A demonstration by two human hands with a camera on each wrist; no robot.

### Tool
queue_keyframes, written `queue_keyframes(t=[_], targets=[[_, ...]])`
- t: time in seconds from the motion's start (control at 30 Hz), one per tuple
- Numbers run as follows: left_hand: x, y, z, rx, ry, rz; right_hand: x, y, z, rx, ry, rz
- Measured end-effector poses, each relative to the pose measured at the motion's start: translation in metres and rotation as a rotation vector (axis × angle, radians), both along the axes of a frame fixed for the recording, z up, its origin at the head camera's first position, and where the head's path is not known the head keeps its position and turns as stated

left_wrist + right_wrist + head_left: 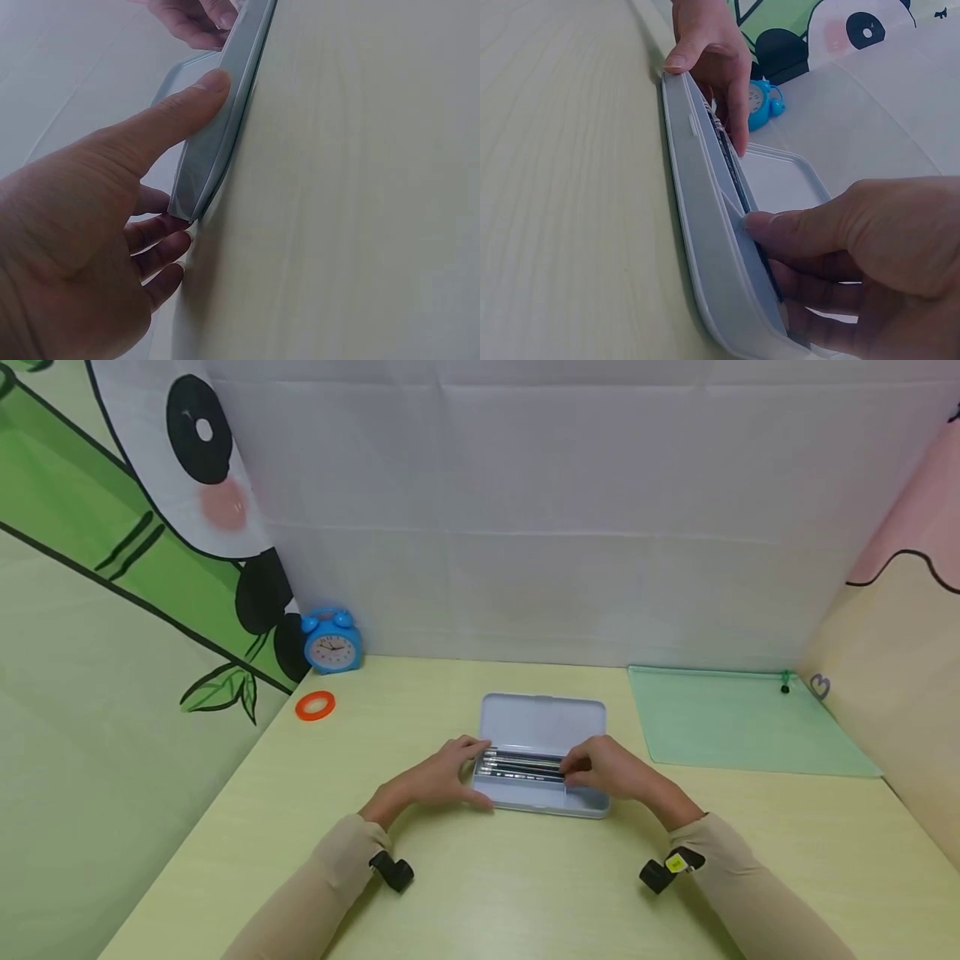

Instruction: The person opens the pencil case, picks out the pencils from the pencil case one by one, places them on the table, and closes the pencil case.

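Both hands [444,774] inward-facing at the open case [543,720]

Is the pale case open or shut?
Open: the lid of the case is swung back, exposing dark pencil-like sticks inside.

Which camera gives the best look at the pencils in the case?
The head view: it looks down into the open case, showing the pencils lying side by side, the right hand at their right end. The right wrist view catches only a thin strip of them; in the left wrist view the case's wall hides them.
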State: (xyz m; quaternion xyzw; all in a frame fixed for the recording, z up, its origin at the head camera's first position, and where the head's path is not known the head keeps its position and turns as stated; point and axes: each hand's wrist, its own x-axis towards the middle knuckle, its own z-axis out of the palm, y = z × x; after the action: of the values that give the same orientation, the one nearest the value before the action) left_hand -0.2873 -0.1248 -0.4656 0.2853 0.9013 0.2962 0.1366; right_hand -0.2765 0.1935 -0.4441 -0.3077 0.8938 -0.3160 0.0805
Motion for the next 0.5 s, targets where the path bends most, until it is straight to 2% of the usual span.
queue_keyframes(t=[0.3, 0.5], targets=[[0.0013, 0.0003, 0.0020, 0.004, -0.011, 0.003, -0.0003, 0.0023, -0.0005, 0.013, 0.022, 0.052], [0.0026, 0.0003, 0.0030, 0.016, -0.026, 0.002, 0.0020, 0.0020, -0.0007, 0.055, 0.065, 0.126]])
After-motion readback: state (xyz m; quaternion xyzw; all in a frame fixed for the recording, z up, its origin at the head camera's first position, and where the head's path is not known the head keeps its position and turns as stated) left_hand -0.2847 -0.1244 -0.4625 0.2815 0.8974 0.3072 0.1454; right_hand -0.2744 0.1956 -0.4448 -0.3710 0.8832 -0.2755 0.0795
